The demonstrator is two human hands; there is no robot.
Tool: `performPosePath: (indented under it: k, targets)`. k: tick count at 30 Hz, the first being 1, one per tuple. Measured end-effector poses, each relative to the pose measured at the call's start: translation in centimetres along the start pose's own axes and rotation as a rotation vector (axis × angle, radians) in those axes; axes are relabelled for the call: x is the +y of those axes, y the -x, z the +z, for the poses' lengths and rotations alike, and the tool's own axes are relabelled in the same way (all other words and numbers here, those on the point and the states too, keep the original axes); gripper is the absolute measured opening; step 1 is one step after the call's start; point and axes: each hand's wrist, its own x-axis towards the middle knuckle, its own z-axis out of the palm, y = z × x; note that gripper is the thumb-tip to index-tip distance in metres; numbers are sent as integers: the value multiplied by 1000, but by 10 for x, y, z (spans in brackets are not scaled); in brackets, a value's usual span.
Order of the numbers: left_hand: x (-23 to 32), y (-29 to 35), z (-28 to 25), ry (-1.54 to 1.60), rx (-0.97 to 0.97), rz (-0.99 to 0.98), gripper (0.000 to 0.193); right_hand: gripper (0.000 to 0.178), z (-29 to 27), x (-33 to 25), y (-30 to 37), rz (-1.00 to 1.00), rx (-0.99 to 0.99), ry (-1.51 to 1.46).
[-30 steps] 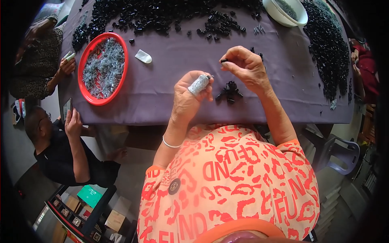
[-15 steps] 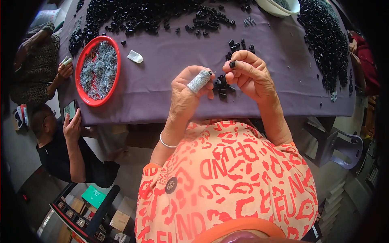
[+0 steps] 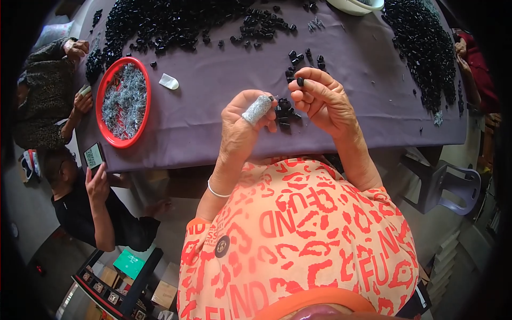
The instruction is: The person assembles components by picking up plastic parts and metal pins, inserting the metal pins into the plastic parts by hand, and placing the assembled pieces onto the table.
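My left hand is closed in a pinch, with a glittery silver finger sleeve on one digit. At its fingertips shows a small dark piece with a thin metal bit, too small to make out fully. Just to the right, my right hand pinches a small black plastic part between thumb and forefinger. The two hands are apart, above the table's near side. Between and behind them lies a loose cluster of black plastic parts, partly hidden by my right hand.
A purple-grey cloth covers the table. A red oval tray holds many small metal pieces; a white finger sleeve lies beside it. Black parts form heaps at the back and right. A person holds a phone at left.
The view has shifted slightly. Both hands keep their pinches, with my right fingers a little higher relative to my left. At far left, a co-worker's hand has come into sight near the table's edge.
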Motion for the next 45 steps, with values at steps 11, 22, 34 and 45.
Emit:
performPosePath:
  k: [11,22,34,45]
  targets:
    - [-2,-1,-1,15,-1,-4,15,22,1,1,2,-118,52,252]
    - [-6,-3,-2,28,-1,-25,15,21,2,2,5,-273,147,694]
    - [-4,-4,7,7,7,-38,14,20,5,4,14,-375,175,742]
    - [0,-3,15,-79,-13,-2,17,22,18,0,22,-409,59,814]
